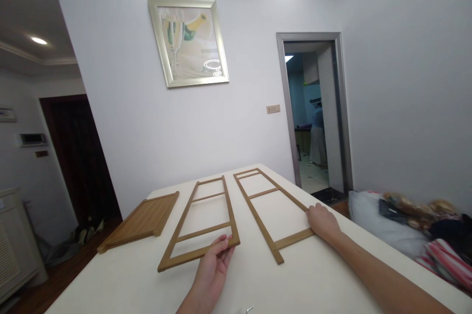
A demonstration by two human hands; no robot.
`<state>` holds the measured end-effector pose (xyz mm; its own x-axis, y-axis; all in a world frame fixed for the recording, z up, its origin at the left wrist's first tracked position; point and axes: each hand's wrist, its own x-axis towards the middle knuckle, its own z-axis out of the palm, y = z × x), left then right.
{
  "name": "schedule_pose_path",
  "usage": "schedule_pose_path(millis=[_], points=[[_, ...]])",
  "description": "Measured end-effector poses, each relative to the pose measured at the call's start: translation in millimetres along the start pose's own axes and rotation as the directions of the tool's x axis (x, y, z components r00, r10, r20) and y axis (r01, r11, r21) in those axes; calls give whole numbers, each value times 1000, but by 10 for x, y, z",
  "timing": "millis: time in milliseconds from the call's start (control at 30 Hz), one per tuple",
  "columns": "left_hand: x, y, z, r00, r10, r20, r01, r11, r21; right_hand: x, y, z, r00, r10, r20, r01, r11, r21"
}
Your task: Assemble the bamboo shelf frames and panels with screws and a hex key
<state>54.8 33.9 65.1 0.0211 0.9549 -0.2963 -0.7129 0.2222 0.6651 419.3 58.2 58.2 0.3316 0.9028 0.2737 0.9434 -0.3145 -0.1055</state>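
Two ladder-like wooden frames lie side by side on a white table (121,282). With fingers closed around its near rail, my left hand (216,265) grips the left wooden frame (188,256), whose near end looks slightly raised. My right hand (321,223) is closed on the outer side of the right wooden frame (262,228), close to its near crossbar. That frame appears to rest on the table. To the left sits a stack of slatted wooden panels (143,218). A small bent metal piece, perhaps a hex key (250,309), shows at the bottom edge.
Behind the table stands a white wall with a framed picture (190,82). A doorway (309,156) opens at the back right, with a person (317,132) in the room beyond. Bags and clothes (391,225) are piled beyond the table's right edge. A white cabinet (18,240) stands at left.
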Motion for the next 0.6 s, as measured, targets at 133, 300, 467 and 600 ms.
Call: schedule_pose_path(millis=[133,300,467,600], points=[[21,-52,-30,999,-45,-17,45,999,15,-6,-5,-8,1000,0,3,0,1000,-1],[55,-128,-83,995,-79,-52,80,997,16,-6,-6,-7,1000,-5,2,5,1000,-4],[85,-135,-84,988,-146,-53,147,989,21,-7,-4,-9,1000,-1,5,1,1000,-11],[85,-101,-76,975,-222,-25,223,974,47,-6,-6,-15,1000,5,9,-5,1000,-18]])
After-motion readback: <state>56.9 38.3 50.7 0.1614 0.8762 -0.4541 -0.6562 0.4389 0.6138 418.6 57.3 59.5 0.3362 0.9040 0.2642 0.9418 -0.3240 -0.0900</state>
